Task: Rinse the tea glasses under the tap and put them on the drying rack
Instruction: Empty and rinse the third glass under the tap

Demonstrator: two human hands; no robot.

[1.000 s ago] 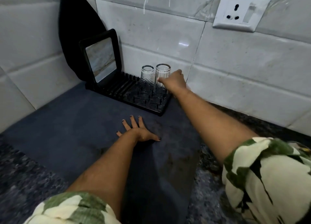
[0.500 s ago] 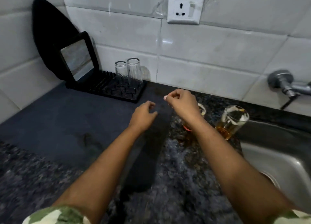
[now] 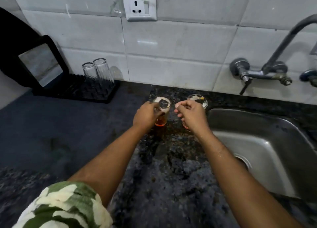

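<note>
Two clear tea glasses (image 3: 100, 72) stand upside down on the black drying rack (image 3: 68, 92) at the back left. Two more glasses with amber tea dregs stand on the dark granite counter left of the sink. My left hand (image 3: 145, 115) is wrapped around the left tea glass (image 3: 162, 113). My right hand (image 3: 192, 114) closes around the right tea glass (image 3: 199, 99), hiding most of it. The tap (image 3: 267, 72) sticks out of the tiled wall at the right, with no water running.
A steel sink (image 3: 267, 142) fills the right side. A dark blue mat (image 3: 51, 125) covers the counter on the left under the rack. A black-framed mirror (image 3: 40, 64) leans at the rack's back. A wall socket (image 3: 139, 6) sits above.
My right hand left the glasses on the rack and both hands swung right to the counter by the sink, where each closed on a used tea glass.
</note>
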